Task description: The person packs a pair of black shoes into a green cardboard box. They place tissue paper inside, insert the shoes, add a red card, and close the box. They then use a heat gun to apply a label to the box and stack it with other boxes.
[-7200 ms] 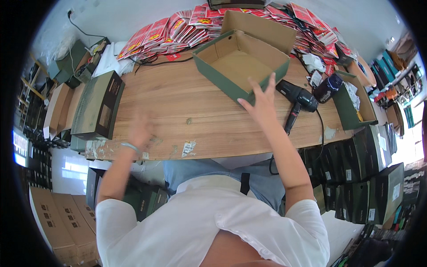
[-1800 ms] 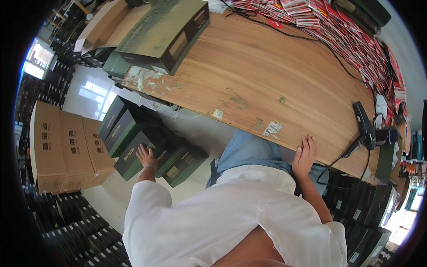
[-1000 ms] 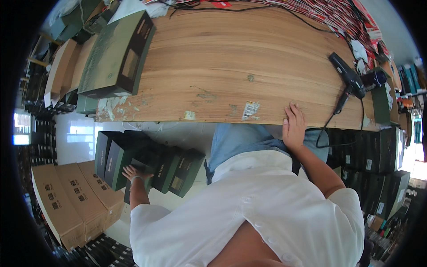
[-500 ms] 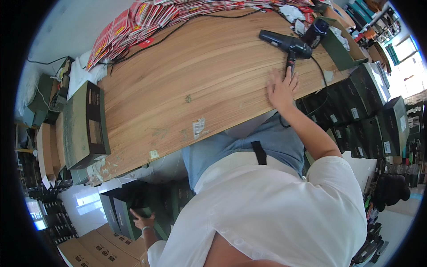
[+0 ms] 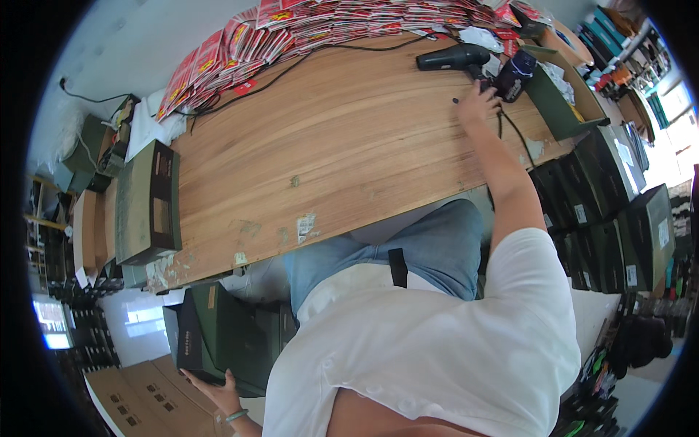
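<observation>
On the wooden table, my right hand (image 5: pixel 477 109) reaches to the handle of a black hair dryer (image 5: pixel 455 58). Its fingers are spread and touch the handle's lower end without wrapping round it. The dryer lies on its side, nozzle to the left. A dark bottle (image 5: pixel 515 76) stands just right of my fingertips. At the lower left, below table height, my left hand (image 5: pixel 218 393) grips the near end of a dark green box (image 5: pixel 229 331), thumb on one side and fingers on the other. The box is tilted, and more dark boxes lie behind it.
Stacked red packets (image 5: pixel 349 29) line the table's far edge, with a black cable (image 5: pixel 320 49) before them. A green box (image 5: pixel 149 204) stands at the left end, an open green tray (image 5: pixel 557 98) at the right. Dark boxes (image 5: pixel 590 211) are stacked at right; brown cartons (image 5: pixel 145 404) sit lower left.
The dryer has turned and shifted away from me, with my right hand following farther forward. My left hand has come to the near end of the green box, which now stands more raised and tilted.
</observation>
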Demonstrator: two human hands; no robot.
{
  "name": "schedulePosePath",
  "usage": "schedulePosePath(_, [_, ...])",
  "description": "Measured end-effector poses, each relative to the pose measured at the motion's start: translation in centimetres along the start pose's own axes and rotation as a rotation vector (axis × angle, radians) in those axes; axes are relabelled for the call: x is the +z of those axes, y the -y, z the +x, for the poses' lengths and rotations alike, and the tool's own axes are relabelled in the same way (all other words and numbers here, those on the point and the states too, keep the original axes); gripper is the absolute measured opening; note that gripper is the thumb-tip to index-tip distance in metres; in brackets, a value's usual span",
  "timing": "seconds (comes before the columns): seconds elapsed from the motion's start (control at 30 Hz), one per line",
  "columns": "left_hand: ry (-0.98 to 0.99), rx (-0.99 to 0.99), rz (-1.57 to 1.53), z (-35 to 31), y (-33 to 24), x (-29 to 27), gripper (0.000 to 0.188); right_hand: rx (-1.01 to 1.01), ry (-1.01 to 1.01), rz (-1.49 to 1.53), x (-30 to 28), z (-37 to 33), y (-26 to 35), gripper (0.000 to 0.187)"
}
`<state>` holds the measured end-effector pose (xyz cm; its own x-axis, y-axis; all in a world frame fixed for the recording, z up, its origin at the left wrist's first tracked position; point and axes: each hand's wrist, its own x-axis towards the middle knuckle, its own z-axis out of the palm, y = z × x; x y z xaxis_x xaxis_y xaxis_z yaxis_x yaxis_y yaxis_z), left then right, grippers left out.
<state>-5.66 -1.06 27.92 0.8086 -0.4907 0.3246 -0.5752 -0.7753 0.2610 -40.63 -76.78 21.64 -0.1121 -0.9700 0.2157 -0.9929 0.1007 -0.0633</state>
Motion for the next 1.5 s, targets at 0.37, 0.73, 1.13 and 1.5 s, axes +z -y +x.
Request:
schedulePosePath(0.37, [-0.231,0.460,-0.244,7.8,-18.4,-13.3,0.117,-0.711,0.821,1.476,-8.1,-21.9,10.6,0.045])
schedulePosePath(0.73, [-0.017,1.102,-0.326,8.5,-32.9,10.8,0.069,-0.054,1.171,1.797,-6.2,-24.5,2.9,0.056])
schedulePosePath(1.13, [0.657,-0.216,-1.277,30.1,-24.0,21.5,0.054,0.057,0.714,1.678,-3.7,-24.7,1.1,0.047])
schedulePosePath(1.5, [0.905,-0.310,-1.425,16.7,-18.8,22.6,0.067,0.261,0.614,1.676,-5.3,-25.4,-3.4,0.039])
